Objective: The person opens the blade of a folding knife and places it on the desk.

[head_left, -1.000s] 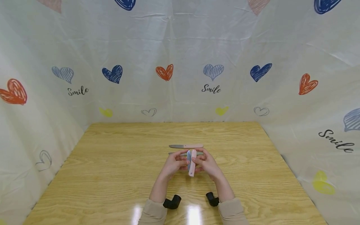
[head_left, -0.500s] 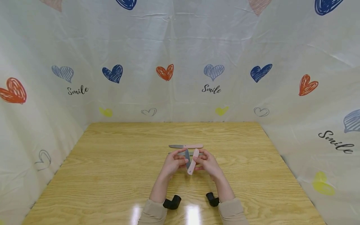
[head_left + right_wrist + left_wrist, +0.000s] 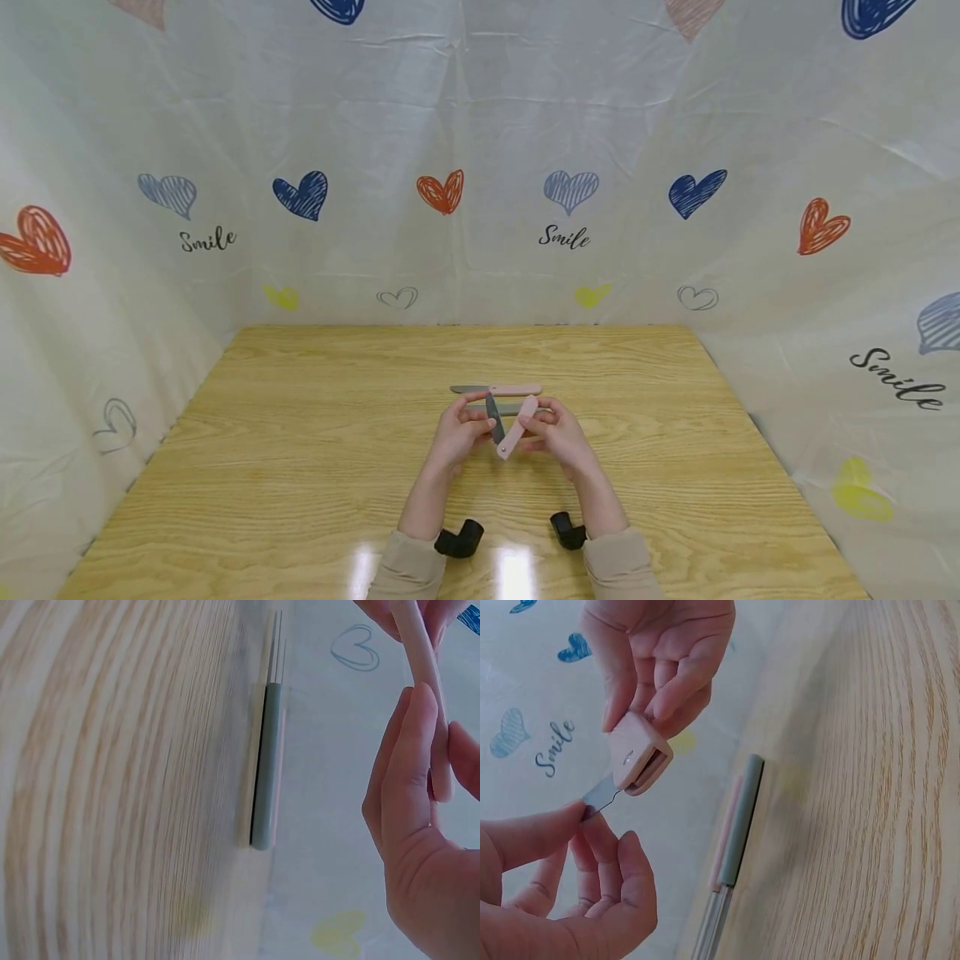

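Between the two hands, above the table, is a pink-handled folding knife (image 3: 517, 428), partly unfolded into a V with its pivot end toward me. My left hand (image 3: 456, 435) pinches its grey blade (image 3: 494, 417) between thumb and fingers. The right hand (image 3: 557, 433) holds the pink handle (image 3: 429, 682), thumb on one side and fingers on the other. In the left wrist view the handle's slot and a short piece of blade show at the pivot. Behind the hands lie an unfolded pink-handled knife (image 3: 516, 389) and a green-handled one (image 3: 741, 817), the latter partly hidden in the head view.
The wooden table (image 3: 315, 433) extends around the hands. A white curtain (image 3: 495, 100) printed with hearts and "Smile" encloses its back and sides. Black angled pieces (image 3: 460, 539) sit beside both wrists, near the beige sleeves (image 3: 408, 567).
The blade and handle have swung apart, from nearly side by side to a wider V. My left hand has shifted slightly left with the blade, the right slightly right with the handle.
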A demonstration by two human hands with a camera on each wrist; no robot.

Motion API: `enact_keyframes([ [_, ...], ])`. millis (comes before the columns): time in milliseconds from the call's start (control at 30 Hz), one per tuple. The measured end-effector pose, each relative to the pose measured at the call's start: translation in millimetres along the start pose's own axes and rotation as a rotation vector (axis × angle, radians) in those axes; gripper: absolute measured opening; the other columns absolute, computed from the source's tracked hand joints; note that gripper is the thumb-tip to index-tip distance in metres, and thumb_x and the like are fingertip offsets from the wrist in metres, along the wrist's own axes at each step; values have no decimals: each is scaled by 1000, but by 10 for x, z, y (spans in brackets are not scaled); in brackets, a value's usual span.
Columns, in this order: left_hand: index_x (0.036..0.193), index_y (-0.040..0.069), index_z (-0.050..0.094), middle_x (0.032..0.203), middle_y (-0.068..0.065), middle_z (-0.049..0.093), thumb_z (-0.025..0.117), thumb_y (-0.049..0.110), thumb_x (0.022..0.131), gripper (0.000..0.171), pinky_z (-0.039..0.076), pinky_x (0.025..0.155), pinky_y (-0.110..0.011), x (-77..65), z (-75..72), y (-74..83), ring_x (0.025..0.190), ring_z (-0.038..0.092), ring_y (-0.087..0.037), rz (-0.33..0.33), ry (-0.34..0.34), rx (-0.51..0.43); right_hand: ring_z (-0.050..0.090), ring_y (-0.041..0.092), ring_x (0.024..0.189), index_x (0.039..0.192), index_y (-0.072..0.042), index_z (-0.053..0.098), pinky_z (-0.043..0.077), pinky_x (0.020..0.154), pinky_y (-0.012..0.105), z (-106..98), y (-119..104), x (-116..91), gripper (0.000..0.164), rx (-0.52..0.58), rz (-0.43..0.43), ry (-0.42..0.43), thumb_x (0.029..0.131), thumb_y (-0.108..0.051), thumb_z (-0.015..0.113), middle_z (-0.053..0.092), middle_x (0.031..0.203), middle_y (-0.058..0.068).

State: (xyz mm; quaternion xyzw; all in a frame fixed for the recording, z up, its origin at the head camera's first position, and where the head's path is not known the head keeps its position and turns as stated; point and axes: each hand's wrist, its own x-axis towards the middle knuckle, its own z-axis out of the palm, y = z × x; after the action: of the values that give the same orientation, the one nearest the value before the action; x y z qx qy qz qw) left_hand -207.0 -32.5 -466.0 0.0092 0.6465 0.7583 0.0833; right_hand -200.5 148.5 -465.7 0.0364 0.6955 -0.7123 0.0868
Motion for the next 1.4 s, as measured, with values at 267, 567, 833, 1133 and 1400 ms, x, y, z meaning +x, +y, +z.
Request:
enact_keyframes([
  [267,134,-4,50,85,-4,54,63,-10,88,48,58,78,-40,43,8,-7,72,59,-13,-65,84,-3,66,18,81,123,11,45,61,72,34,-6,-15,1,31,86,-5,23,95,4,56,62,94,14],
  [567,131,-4,48,87,-3,51,61,-11,88,45,60,75,-36,10,-1,-32,72,60,-13,-52,128,-87,66,23,87,129,14,40,60,77,35,-3,20,-16,36,145,-1,63,96,5,54,60,101,20],
  [833,130,-3,46,87,-4,49,60,-12,89,44,60,73,-33,-24,68,-60,75,60,-13,-27,187,-147,65,19,86,132,16,34,60,78,32,8,50,-50,40,218,-5,96,97,7,51,59,103,19],
  [1133,127,-4,44,91,-7,47,57,-12,90,40,59,72,-28,-48,90,-98,78,57,-16,-28,252,-176,65,17,89,129,15,37,59,81,32,49,82,-79,35,292,25,156,97,7,49,56,105,17],
  [1400,125,-5,41,94,-10,47,54,-14,90,39,59,71,-26,-103,148,-164,79,57,-16,0,347,-285,65,15,87,132,17,34,59,81,30,100,116,-108,39,369,25,197,98,6,49,55,102,14],
])
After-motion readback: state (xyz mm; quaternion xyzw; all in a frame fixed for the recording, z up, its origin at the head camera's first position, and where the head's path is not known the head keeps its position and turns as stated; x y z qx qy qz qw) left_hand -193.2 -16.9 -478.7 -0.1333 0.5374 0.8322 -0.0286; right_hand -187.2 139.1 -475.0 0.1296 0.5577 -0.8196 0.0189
